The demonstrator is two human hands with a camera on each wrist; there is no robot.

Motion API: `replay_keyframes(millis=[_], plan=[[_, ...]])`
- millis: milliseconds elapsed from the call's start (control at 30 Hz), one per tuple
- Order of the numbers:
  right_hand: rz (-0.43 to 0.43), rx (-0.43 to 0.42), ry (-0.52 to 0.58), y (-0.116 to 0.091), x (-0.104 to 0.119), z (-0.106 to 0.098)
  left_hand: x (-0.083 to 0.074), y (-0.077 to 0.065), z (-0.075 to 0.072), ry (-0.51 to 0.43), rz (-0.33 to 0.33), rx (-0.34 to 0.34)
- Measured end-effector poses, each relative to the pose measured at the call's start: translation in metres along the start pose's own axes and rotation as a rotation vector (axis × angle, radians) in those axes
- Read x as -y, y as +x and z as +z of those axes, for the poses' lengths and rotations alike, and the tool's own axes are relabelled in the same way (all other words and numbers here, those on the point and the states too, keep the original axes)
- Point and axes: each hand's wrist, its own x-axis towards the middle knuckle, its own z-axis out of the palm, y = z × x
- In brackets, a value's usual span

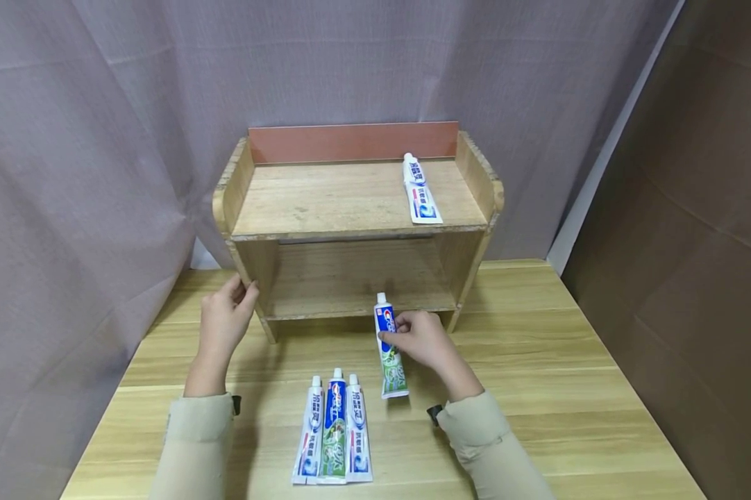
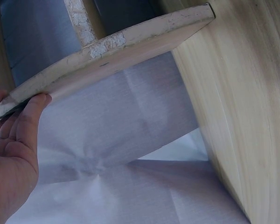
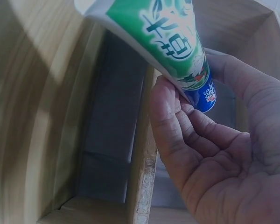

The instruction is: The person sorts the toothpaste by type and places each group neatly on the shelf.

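Observation:
My right hand (image 1: 422,337) pinches a blue, white and green toothpaste tube (image 1: 389,361) between thumb and fingers, cap up, in front of the lower shelf. In the right wrist view the green end of that tube (image 3: 170,35) points toward the upper left. My left hand (image 1: 225,316) grips the front edge of the left side panel of a small wooden shelf rack (image 1: 325,201); the left wrist view shows fingers along the panel (image 2: 102,58). On the top board, toward the right, lies a white and blue toothpaste tube (image 1: 420,191).
Three more tubes lie side by side on the wooden table (image 1: 538,389) near its front: a blue and green tube (image 1: 334,430) between a left white tube (image 1: 309,437) and a right white tube (image 1: 358,437). Grey curtain (image 1: 350,62) hangs behind the rack.

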Motion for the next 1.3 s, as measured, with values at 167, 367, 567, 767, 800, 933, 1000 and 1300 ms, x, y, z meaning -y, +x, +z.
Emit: replay_keyframes(millis=[167, 367, 567, 767, 800, 933, 1000, 1300], plan=[[-0.013, 0.007, 0.006, 0.004, -0.001, -0.001, 0.000, 0.000, 0.000, 0.001, -0.010, 0.006], [-0.020, 0.021, 0.007, 0.007, -0.001, -0.004, -0.001, 0.000, 0.000, -0.005, -0.024, 0.011], [-0.012, 0.018, -0.021, 0.013, 0.001, -0.008, -0.001, 0.001, 0.000, -0.008, -0.019, 0.014], [-0.013, 0.019, -0.051, 0.019, 0.004, -0.013, -0.002, 0.001, 0.000, -0.010, -0.021, 0.016], [-0.016, 0.021, -0.051, 0.020, 0.004, -0.014, -0.002, 0.001, 0.000, -0.009, -0.021, 0.016], [-0.017, 0.029, -0.053, 0.023, 0.004, -0.017, -0.002, 0.001, 0.000, -0.004, -0.022, 0.013], [-0.015, 0.025, -0.055, 0.024, 0.003, -0.019, -0.001, 0.001, 0.000, -0.002, -0.023, 0.011], [-0.012, -0.012, -0.100, 0.033, 0.000, -0.025, 0.000, 0.000, 0.000, -0.009, -0.024, 0.012]])
